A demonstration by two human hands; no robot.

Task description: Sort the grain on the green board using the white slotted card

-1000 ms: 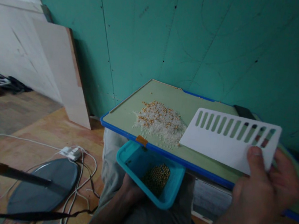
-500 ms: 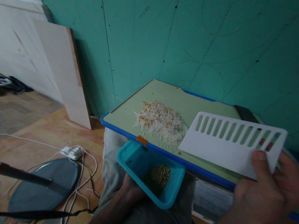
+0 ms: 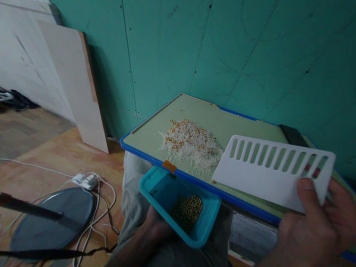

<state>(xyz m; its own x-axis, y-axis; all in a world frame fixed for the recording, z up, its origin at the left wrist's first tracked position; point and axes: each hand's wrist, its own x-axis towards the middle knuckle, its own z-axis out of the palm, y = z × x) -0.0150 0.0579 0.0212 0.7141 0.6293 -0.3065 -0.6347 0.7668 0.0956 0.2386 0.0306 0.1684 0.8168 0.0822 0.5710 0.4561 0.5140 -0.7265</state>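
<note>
Head view, right hand (image 3: pixel 313 227): pinching scraper (image 3: pixel 261 176) at end
Left hand (image 3: pixel 156 225): holding tub (image 3: pixel 210 217) underneath
Scraper: probably light, stiff; grasp by end

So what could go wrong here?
White grains could drop into the blue tub, since the mixed pile lies near the edge of the board above it. If the left hand under the tub slips, its beads might spill. The stray bead by the slotted plate could roll off.
</note>
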